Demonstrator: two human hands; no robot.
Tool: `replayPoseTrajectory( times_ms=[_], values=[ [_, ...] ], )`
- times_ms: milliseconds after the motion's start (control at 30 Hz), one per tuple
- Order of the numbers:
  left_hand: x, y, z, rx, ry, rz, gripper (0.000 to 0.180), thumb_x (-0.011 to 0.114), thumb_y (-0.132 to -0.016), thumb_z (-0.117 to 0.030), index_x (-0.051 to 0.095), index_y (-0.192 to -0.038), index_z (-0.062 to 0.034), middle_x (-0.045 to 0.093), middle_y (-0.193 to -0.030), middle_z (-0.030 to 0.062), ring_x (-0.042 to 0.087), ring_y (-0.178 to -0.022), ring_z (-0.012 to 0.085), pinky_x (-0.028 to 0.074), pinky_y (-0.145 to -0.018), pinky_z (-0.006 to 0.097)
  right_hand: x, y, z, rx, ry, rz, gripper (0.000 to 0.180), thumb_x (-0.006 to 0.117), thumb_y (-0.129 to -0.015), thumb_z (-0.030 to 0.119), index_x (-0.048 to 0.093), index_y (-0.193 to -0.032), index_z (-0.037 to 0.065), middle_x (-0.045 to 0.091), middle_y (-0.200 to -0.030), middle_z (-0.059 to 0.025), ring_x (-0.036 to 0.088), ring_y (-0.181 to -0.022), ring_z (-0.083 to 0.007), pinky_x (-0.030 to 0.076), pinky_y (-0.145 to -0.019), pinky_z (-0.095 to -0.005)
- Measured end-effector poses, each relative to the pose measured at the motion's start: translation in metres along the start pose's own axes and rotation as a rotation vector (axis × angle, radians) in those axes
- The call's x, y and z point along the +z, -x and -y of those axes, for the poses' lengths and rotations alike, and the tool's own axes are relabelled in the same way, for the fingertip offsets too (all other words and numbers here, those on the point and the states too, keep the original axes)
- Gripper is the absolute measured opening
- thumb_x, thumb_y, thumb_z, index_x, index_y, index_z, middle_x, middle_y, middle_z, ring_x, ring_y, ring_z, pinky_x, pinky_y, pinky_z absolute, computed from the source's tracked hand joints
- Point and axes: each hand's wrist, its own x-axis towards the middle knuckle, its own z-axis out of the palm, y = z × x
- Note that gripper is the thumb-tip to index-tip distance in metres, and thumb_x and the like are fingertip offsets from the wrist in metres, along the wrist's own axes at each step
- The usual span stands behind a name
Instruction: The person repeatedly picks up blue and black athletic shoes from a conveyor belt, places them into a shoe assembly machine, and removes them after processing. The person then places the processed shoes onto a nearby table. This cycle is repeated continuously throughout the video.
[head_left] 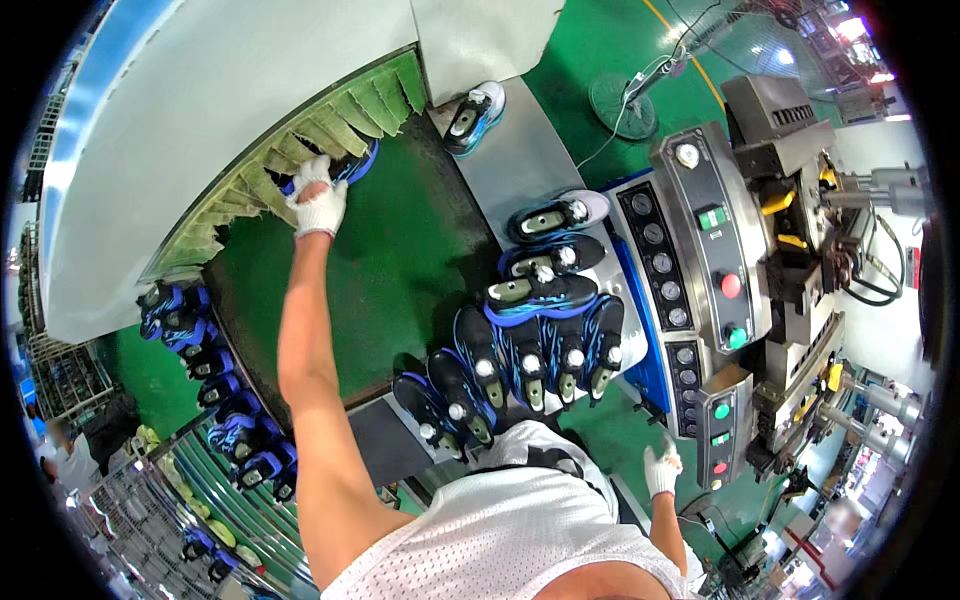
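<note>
My left hand [320,208], in a white glove with bare skin showing at the back, reaches far forward to the strip curtain. Its fingers are closed on a black-and-blue shoe [357,168], which lies partly beneath the green strips [300,140]; the fingertips are largely hidden. Under that arm stretches a dark green conveyor belt [350,290]. At the right, my right hand [661,470], also gloved in white, hangs low near the machine with its fingers apart and nothing visible in it.
Several black-and-blue shoes [540,295] crowd the metal ledge right of the belt; another shoe [475,118] lies farther up. A press machine [710,240] with gauges and buttons stands at the right. Shoes hang on a rack [240,430] at the left. A floor fan [622,105] stands beyond.
</note>
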Motion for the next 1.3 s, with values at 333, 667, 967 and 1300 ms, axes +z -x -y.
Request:
replayPoseTrajectory(
  times_ms=[333,667,967,1300],
  values=[
    [0.044,-0.008,0.032,0.050,-0.054,0.164,0.061,0.079,-0.077,-0.039,0.059,-0.125,-0.0070,0.069,-0.113,0.0209,0.067,-0.104,0.0402,0.052,-0.087,0.053,-0.015,0.000,0.042,0.135,-0.206,0.277,0.057,0.072,-0.086,0.035,0.061,-0.132,0.003,0.068,-0.127,-0.0195,0.065,-0.119,-0.0324,0.048,-0.104,-0.0390],
    [-0.027,0.162,-0.029,-0.126,0.226,0.393,0.060,0.083,-0.077,-0.035,0.061,-0.123,-0.0032,0.069,-0.112,0.0179,0.068,-0.099,0.0316,0.052,-0.089,0.044,-0.055,-0.054,0.170,-0.288,-0.514,0.256,0.058,0.063,-0.092,0.044,0.061,-0.136,0.006,0.066,-0.134,-0.0164,0.061,-0.125,-0.0329,0.043,-0.108,-0.0402],
    [-0.151,0.245,-0.210,-0.382,1.714,0.600,0.077,0.075,-0.087,-0.023,0.038,-0.151,-0.0023,0.051,-0.142,0.0174,0.053,-0.128,0.0278,0.044,-0.111,0.043,-0.092,-0.065,0.261,-0.585,-1.627,0.997,0.051,0.065,-0.096,0.038,0.063,-0.131,0.000,0.072,-0.120,-0.0087,0.067,-0.105,-0.0139,0.054,-0.091,-0.0293],
    [-0.156,0.250,-0.428,0.217,1.954,0.798,0.073,0.060,-0.094,-0.060,0.052,-0.134,0.0005,0.068,-0.117,0.0168,0.067,-0.110,0.0316,0.051,-0.101,0.045,-0.152,-0.105,0.176,-0.505,-1.420,0.956,0.054,0.079,-0.085,0.030,0.059,-0.124,-0.001,0.061,-0.111,-0.0094,0.057,-0.097,-0.0136,0.054,-0.079,-0.0358]
  ],
)
